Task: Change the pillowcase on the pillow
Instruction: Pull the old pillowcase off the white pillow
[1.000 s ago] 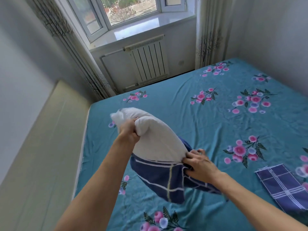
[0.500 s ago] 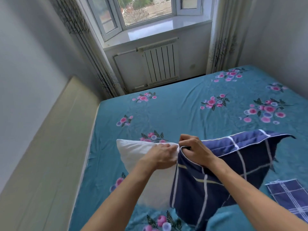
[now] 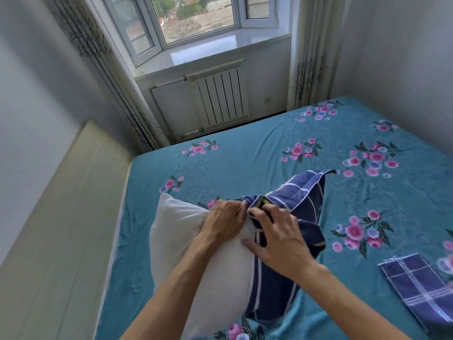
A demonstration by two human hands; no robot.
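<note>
**Old case nearly off, fresh one waiting**

Teal floral bedding (image 3: 245,163) fills the room below a window and a white radiator (image 3: 221,96), with a pale headboard (image 3: 66,217) along the side beyond the left forearm.

Both hands meet at the top edge of the pillow (image 3: 186,236), which stands on the bed between the forearms. The left hand (image 3: 224,220) grips the bare white pillow at that edge, fingers curled into the stuffing. Touching it, the right hand (image 3: 277,238) pinches the bunched rim of the dark blue striped pillowcase (image 3: 306,200), fingers curled over the cloth and thumb laid against the white fabric below.

From the grip, the case trails away and outward, its far corner lifted off the bedding; a band of it runs down from the right hand along the pillow's side. Most of the pillow on the left-hand side of the grip is already uncovered. How much of the lower corner is enclosed is hard to tell, since the forearms hide it.

As I judge it, stripping is most of the way done: the last of the old case must come free. Well outside the right wrist lies a folded checked pillowcase (image 3: 419,288), probably the replacement, untouched. Fitting it on is all yet to do.
</note>
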